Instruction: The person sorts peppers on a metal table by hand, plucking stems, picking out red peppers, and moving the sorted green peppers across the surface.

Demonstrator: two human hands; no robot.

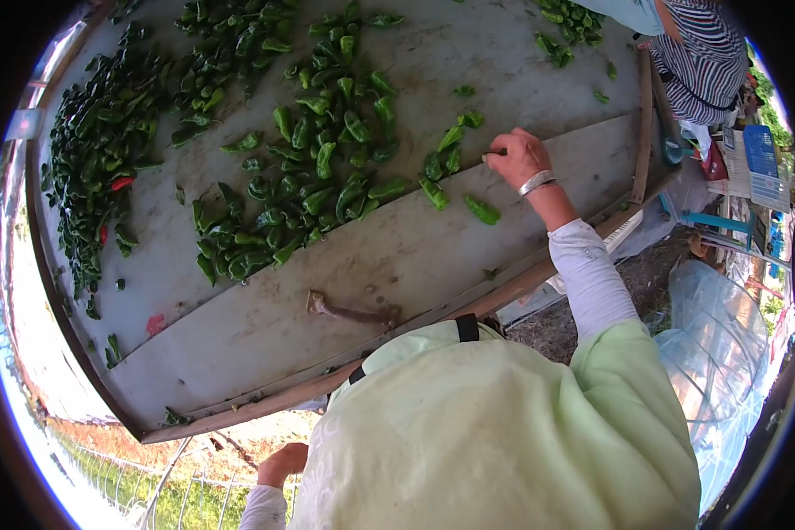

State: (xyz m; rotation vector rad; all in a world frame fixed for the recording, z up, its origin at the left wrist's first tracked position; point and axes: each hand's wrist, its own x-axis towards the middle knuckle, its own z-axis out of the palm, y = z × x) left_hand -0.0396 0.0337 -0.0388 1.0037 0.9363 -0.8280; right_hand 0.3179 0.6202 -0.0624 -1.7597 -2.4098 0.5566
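My right hand (pixel 519 161) is over the table with its fingers curled together in a pinch. A small dark tip shows at the fingertips, but what it belongs to is hidden. Just left of it lie a few loose green peppers (pixel 451 137), and another green pepper (pixel 481 210) rests below, apart from the hand. A broad spread of green peppers (pixel 324 159) covers the middle of the table. My left hand (pixel 284 461) hangs low beside my body, off the table's near edge; its fingers are mostly out of sight.
The grey metal tabletop (pixel 265 314) has a wooden rim and a curved handle (pixel 353 311). A dense pepper heap (pixel 97 132), with a few red ones, lies at left. Another person in a striped garment (pixel 702 57) stands far right, near a blue crate (pixel 760 150). Clear plastic sheeting (pixel 715 327) hangs at right.
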